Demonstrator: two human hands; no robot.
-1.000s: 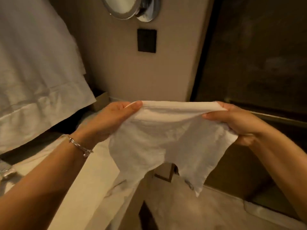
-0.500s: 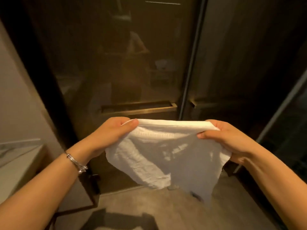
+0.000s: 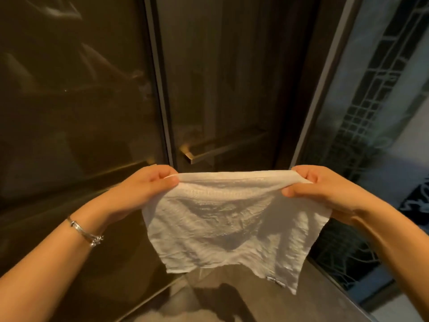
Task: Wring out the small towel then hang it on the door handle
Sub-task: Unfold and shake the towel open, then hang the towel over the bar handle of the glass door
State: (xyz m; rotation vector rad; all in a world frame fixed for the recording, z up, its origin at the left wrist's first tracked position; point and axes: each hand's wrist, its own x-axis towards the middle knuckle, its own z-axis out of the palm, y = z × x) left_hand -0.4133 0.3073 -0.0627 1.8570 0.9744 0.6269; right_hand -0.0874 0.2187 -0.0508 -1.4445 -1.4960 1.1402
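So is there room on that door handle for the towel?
Yes. The door handle is bare along its length, from its left bracket to the door's right edge. The towel, stretched between left hand and right hand, hangs just below it.

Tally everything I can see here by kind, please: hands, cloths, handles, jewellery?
Hands: 2, the left hand and the right hand
Towels: 1, the small white towel
Door handles: 1 clear one, the door handle
Bracelets: 1, the silver bracelet
Total: 5
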